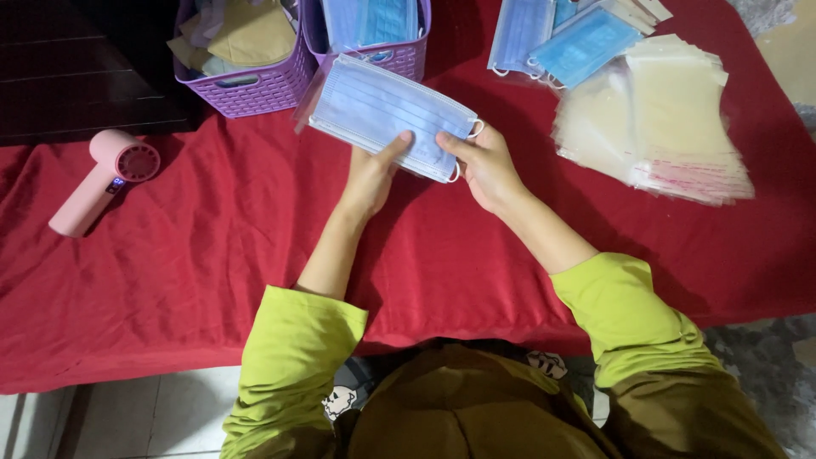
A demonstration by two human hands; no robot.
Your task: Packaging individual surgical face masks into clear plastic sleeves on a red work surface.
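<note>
Pinching blue mask [387, 115]: left hand [370, 174], right hand [484, 166] | fingers underneath hidden

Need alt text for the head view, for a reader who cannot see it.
Both hands, left hand and right hand, hold a blue face mask above a red cloth. Purple baskets sit behind, a pink handheld fan left, clear bags right.

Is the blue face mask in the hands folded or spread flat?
Spread flat: the blue face mask shows its full rectangle, held along its near edge by the left hand and right hand.
</note>
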